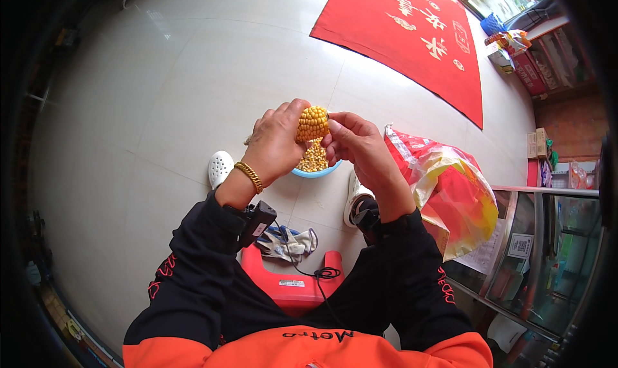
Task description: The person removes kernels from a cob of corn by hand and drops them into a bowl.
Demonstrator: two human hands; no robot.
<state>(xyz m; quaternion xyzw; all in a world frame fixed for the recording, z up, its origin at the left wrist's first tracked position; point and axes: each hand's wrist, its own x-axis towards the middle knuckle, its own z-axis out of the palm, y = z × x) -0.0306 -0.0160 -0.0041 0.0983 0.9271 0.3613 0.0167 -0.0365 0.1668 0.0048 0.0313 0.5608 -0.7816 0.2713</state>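
My left hand (277, 138) is wrapped around an ear of yellow corn (313, 123), which shows its kernel rows between my hands. The fingers of my right hand (355, 138) are at the ear's right end, thumb and forefinger close together there. A small dark bit shows at those fingertips, too small to name. Below the ear, a light-blue basin (316, 174) on the floor holds many loose corn kernels (314, 156). My hands and the ear hide the basin's far part.
A red plastic stool (289, 290) and white-and-blue work gloves (287, 244) lie between my legs, with a black cable (327, 273). At right stand a red-and-yellow plastic sack (449, 194) and a glass display cabinet (521, 252). A red mat (415, 35) covers the floor ahead.
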